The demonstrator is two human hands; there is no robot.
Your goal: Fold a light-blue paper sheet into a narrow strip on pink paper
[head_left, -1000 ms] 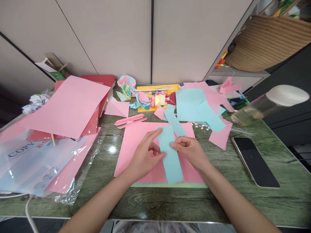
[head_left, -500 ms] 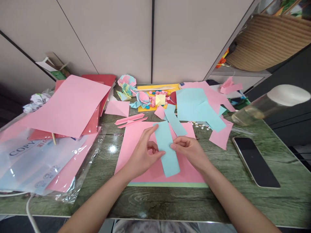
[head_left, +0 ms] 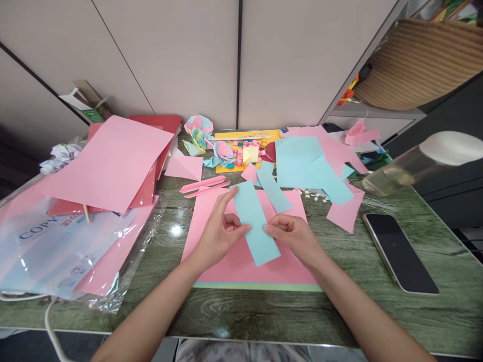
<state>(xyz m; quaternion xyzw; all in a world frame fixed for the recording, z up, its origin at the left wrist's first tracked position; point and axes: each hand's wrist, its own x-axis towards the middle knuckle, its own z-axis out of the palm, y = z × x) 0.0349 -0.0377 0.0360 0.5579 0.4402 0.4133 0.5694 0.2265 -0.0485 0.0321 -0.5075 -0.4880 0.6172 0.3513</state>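
The light-blue paper strip [head_left: 256, 218] slants between the left hand [head_left: 217, 237] and right hand [head_left: 296, 236], each grip pinching a long edge.

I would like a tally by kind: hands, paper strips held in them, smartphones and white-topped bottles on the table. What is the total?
Left hand and right hand: 2
Held light-blue paper strip: 1
Smartphone: 1
White-topped clear bottle: 1
Total: 5

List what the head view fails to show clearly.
Head view:
Light-blue paper strip: underside, facing away from the camera.
Large pink sheet: middle, partly covered by the strip, left hand and right hand.
Plastic packet: smallest print, too small.
Ribbed container: right side, cut off by the frame edge.
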